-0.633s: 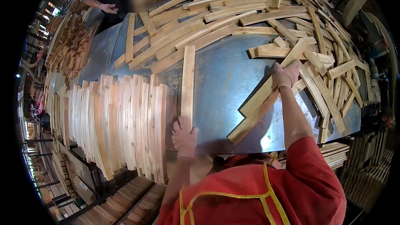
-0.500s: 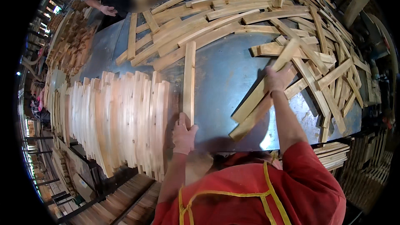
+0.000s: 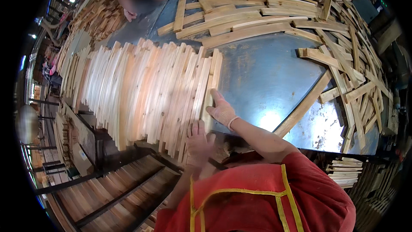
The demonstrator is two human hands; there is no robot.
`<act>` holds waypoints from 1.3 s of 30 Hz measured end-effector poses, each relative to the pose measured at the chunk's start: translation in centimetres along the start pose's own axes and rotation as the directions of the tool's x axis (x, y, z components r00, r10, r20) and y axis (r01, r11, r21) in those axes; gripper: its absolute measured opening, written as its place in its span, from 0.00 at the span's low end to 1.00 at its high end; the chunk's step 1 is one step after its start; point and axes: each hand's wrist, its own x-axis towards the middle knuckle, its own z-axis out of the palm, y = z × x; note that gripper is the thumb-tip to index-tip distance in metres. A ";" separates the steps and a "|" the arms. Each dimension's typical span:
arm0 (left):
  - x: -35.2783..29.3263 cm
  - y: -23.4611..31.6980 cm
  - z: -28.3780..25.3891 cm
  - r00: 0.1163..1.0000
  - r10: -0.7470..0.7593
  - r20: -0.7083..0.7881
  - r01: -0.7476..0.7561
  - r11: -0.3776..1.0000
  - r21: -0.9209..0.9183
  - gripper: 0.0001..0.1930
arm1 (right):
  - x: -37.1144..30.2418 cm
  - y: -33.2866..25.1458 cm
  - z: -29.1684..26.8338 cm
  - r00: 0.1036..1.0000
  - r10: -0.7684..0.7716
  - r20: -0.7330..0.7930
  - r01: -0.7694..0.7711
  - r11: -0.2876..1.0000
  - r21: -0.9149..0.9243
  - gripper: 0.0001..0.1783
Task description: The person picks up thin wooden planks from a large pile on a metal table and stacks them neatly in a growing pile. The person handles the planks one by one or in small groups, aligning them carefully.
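Note:
A row of pale wooden slats (image 3: 150,90) stands packed side by side on the metal-topped table (image 3: 253,68). At its right end is the outermost slat (image 3: 213,73). My right hand (image 3: 224,111) presses against that slat's near part, with finger and thumb apart. My left hand (image 3: 200,144), slightly blurred, lies at the near ends of the slats, its fingers stretched out along them. Both hands look gloved. To the right, a single loose slat (image 3: 304,103) lies slanted across the tabletop.
Loose slats (image 3: 262,15) lie spread along the far side, and a tangled heap (image 3: 356,81) covers the right. Across the table is another person, whose hand (image 3: 130,15) shows. Stacked boards (image 3: 124,189) lie below left; more slats (image 3: 343,172) sit below right.
My right hand has come left from the loose slats to the row, and the slat my left hand held now stands against it. My left hand has opened. The view has shifted.

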 end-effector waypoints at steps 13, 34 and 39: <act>2.5 4.6 1.4 0.939 0.328 0.098 -0.327 0.945 -0.029 0.45 | -14.7 20.6 -35.6 0.372 -0.088 -0.924 -0.663 0.672 -0.331 0.35; 7.1 17.7 4.3 0.885 0.349 0.307 -0.406 0.902 0.144 0.39 | -8.6 22.1 -56.7 0.697 0.285 -0.658 -0.673 0.575 -0.465 0.36; 1.5 7.3 2.3 0.903 0.020 0.429 0.166 0.905 -0.392 0.40 | -10.4 14.4 -46.1 0.831 0.386 -0.400 -0.332 0.922 0.198 0.28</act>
